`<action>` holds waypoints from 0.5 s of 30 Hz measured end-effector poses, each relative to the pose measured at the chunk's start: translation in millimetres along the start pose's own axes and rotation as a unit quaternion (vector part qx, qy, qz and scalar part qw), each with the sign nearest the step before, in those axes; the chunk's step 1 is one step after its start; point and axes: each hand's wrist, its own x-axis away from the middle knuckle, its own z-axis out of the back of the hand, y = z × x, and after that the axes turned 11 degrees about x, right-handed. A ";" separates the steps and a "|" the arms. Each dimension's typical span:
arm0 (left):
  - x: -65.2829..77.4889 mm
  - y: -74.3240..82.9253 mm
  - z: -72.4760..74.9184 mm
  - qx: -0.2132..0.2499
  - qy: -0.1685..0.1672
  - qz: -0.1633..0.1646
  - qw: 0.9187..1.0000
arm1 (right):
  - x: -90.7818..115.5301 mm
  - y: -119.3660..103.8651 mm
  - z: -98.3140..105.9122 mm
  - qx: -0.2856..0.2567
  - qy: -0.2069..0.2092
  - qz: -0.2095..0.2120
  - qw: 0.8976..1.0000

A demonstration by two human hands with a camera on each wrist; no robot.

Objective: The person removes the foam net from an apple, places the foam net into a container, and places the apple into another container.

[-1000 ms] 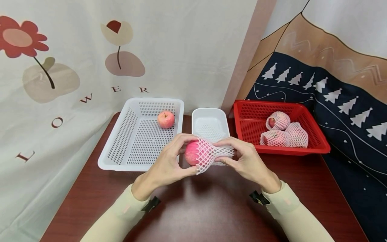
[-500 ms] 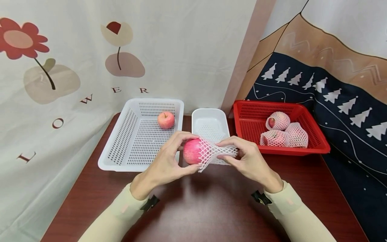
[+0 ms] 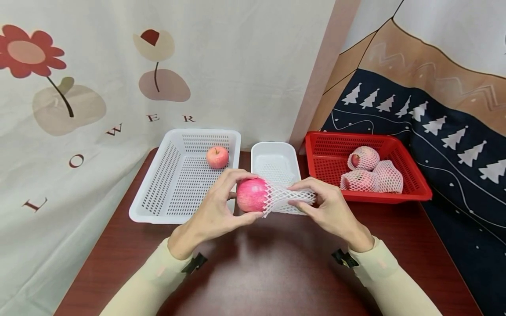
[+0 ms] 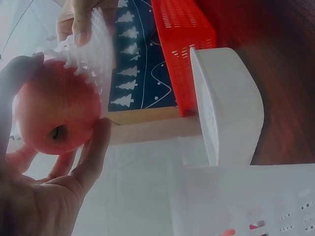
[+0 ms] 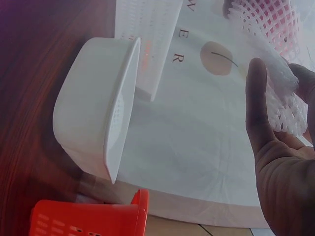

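My left hand (image 3: 213, 210) grips a pink-red apple (image 3: 251, 195) between thumb and fingers, over the front of the small white tray. A white foam net sleeve (image 3: 282, 197) covers only the apple's right end. The sleeve's narrow free end is pinched by my right hand (image 3: 332, 210). In the left wrist view the bare apple (image 4: 59, 105) shows its stem hollow, with the net's edge along its far side. In the right wrist view the bunched net (image 5: 285, 110) lies between my thumb and fingers.
A white basket (image 3: 138, 206) at left holds one apple (image 3: 217, 157). The small white tray (image 3: 274, 147) in the middle holds white foam netting. At right, a red basket (image 3: 324, 164) contains three net-wrapped apples (image 3: 363, 158). Patterned curtains hang behind the brown table (image 3: 269, 272).
My right hand has moved slightly right with the net's end. The net has slid rightward along the apple, baring more of it. My left hand and the apple have shifted slightly left.
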 end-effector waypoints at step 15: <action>-0.3 1.6 7.8 -0.014 0.015 0.002 1.000 | 3.5 6.1 7.9 0.034 0.002 -0.025 0.999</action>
